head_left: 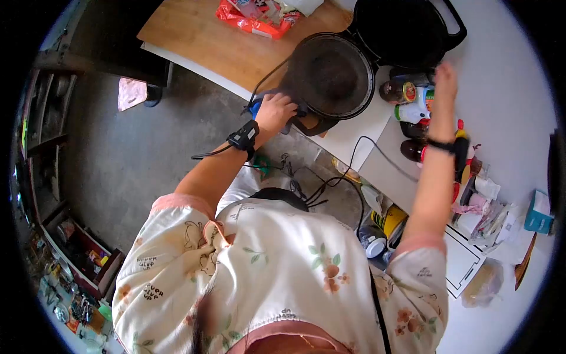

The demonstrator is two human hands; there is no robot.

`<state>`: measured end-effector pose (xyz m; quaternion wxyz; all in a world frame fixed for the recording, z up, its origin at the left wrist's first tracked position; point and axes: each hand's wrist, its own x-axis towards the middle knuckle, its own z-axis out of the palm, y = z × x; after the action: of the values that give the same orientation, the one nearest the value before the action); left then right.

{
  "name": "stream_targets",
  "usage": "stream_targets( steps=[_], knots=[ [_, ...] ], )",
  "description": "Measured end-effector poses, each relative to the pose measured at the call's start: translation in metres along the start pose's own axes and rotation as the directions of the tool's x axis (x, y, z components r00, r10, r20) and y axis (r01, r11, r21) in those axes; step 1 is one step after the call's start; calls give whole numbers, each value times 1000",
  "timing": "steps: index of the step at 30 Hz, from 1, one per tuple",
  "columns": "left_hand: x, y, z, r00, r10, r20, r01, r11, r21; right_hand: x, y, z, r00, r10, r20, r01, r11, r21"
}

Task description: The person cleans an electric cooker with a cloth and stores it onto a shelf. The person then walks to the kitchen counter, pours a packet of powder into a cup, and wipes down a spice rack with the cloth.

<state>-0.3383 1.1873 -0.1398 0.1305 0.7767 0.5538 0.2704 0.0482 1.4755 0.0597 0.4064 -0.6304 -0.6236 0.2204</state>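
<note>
An electric griddle stands open on the counter, with its round dark lower plate and raised black lid. My left hand is closed over a bunched grey-and-blue cloth, beside the lower plate's near left edge. My right hand reaches past the bottles, close to the lid's black handle. Motion smears its fingers, so their grip cannot be made out. Below it lie a brown jar with a red-and-gold lid and a white bottle with a green cap.
A wooden board carries a red plastic bag left of the griddle. More bottles, packets and a teal box crowd the right-hand counter. A black cable hangs over the counter's front edge. Containers stand below, near a yellow tub.
</note>
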Motion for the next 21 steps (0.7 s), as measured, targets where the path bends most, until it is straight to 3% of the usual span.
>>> stream_targets(
  steps=[2,4,5,6,8,9,11,13,15,16,17,21],
  knots=[
    [5,-1,-4,999,-39,-14,39,998,-50,-83,36,14,961,111,253,-152,977,147],
    [5,-6,-4,998,-46,-39,41,992,-117,-188,74,46,808,204,553,-403,876,266],
    [6,-5,-8,995,-101,-28,94,979,-180,-231,37,58,619,501,605,-658,751,52],
    [10,-1,-14,967,-241,-87,209,939,-274,-261,62,77,480,626,615,-766,641,-54],
    [16,10,-24,840,-517,-164,394,790,-469,-294,37,104,274,707,652,-854,490,-172],
    [18,5,-23,771,-628,-108,549,741,-387,-303,37,112,272,662,699,-846,510,-154],
    [27,-1,-14,800,-554,-230,471,817,-332,-310,45,135,272,559,783,-832,545,-100],
    [32,-2,2,823,-476,-310,407,875,-264,-312,56,151,231,523,820,-907,421,-13],
    [37,-6,13,834,-464,-300,453,885,-109,-309,57,154,204,444,873,-959,268,87],
    [39,-6,20,839,-459,-293,471,882,-34,-309,58,153,223,437,871,-955,277,106],
    [40,-5,16,886,-339,-318,378,923,68,-310,54,150,239,435,868,-952,283,120],
    [43,-28,46,717,-622,-315,621,775,-115,-321,51,151,315,463,829,-931,319,175]
  ],
)
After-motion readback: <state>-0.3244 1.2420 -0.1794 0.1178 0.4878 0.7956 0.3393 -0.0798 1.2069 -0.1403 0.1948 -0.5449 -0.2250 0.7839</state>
